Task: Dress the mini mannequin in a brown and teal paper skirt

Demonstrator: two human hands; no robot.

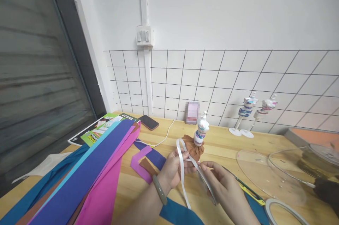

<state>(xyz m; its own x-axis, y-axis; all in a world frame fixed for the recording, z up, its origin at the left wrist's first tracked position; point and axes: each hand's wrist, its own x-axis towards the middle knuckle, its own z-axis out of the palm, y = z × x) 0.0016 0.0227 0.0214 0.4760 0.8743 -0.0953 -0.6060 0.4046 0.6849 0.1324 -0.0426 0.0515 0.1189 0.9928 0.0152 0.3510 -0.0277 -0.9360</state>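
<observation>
My left hand (173, 170) is closed around the lower part of a small mannequin doll (201, 131) dressed in a brown paper skirt (193, 147), with a white ribbon (182, 168) looped over its fingers. My right hand (219, 182) pinches the same ribbon a little to the right, its fingers pressed together. The ribbon's loose end trails down between my wrists. Both hands hover just above the wooden table (219, 140).
Long sheets of blue, purple and pink paper (90, 179) lie at the left, with a phone (149, 122) and cable behind. Two more dressed dolls on stands (245, 112) are at the wire grid. A clear plastic dome (267, 172), green-yellow scissors (249, 191) and a tape roll (283, 211) sit right.
</observation>
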